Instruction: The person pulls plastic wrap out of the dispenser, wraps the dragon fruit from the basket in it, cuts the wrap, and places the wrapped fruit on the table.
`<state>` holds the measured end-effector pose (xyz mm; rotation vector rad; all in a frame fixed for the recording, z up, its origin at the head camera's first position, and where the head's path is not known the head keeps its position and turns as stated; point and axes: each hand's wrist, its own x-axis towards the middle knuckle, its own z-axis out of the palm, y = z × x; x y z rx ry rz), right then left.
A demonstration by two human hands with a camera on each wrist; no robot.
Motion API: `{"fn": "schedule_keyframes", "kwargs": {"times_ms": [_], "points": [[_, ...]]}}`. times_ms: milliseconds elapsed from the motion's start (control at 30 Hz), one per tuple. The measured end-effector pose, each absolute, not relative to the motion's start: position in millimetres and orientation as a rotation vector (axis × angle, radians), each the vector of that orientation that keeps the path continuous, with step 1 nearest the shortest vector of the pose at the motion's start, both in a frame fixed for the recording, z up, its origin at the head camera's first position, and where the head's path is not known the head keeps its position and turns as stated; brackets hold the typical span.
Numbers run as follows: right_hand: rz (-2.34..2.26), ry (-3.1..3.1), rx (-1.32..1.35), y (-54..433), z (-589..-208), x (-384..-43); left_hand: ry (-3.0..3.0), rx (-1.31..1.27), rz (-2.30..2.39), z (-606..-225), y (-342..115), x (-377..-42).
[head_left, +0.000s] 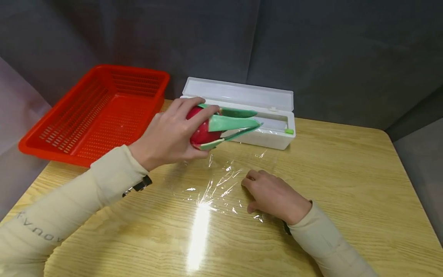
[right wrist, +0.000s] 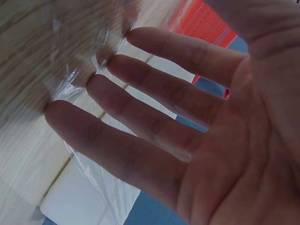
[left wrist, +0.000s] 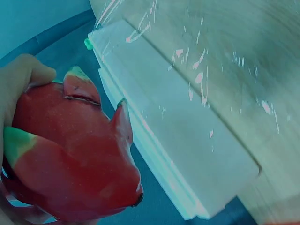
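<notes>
A dragon fruit (head_left: pixel 206 130), red with green-tipped scales, is gripped by my left hand (head_left: pixel 172 132) above the table. Its long green leaves point right, overlapping the white box in the head view. The left wrist view shows the fruit's red underside (left wrist: pixel 79 159) close up. Below, a sheet of clear plastic wrap (head_left: pixel 221 188) lies wrinkled and shiny on the wood. My right hand (head_left: pixel 273 194) touches the wrap's right side; in the right wrist view its fingers (right wrist: pixel 136 108) are spread nearly straight, fingertips on the film.
A white wrap dispenser box (head_left: pixel 266 140) with its lid (head_left: pixel 238 93) raised stands at the back, a green piece (head_left: pixel 289 131) at its right end. On the left is a red plastic basket (head_left: pixel 114 115) with slotted sides. Dark cloth (head_left: pixel 328 54) hangs behind the wooden table (head_left: pixel 363 184).
</notes>
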<state>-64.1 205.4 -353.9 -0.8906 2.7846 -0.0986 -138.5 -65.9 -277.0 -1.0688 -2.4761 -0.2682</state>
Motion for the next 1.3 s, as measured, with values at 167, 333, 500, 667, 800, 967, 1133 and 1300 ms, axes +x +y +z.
{"fn": "schedule_keyframes", "kwargs": {"times_ms": [167, 333, 500, 667, 800, 967, 1133, 1300], "points": [[-0.089, 2.792, -0.887, 203.2, -353.3, -61.8, -2.508, -1.1, -0.305, -286.8, -59.5, -137.0], [-0.072, 2.798, -0.897, 202.0, -351.7, -60.6, -2.548, -1.12, -0.319, -297.1, -54.0, -135.0], [-0.053, 2.794, -0.91, 200.4, -349.7, -59.7, -2.552, -1.159, -0.353, -308.7, -46.7, -132.8], [-0.041, 2.801, -0.914, 200.2, -348.9, -57.1, -2.564, -1.185, -0.393, -316.7, -41.4, -131.5], [-0.04, 2.805, -0.915, 199.5, -347.7, -55.4, -2.577, -1.208, -0.392, -321.7, -39.1, -131.0], [-0.047, 2.796, -0.925, 197.4, -345.9, -54.4, -2.588, -1.219, -0.377, -326.5, -38.1, -127.7], [-0.063, 2.795, -0.934, 196.9, -344.8, -51.6, -2.587, -1.222, -0.354, -330.6, -37.9, -124.2], [-0.077, 2.797, -0.938, 196.5, -343.6, -48.4, -2.569, -1.247, -0.35, -334.4, -37.4, -122.1]]}}
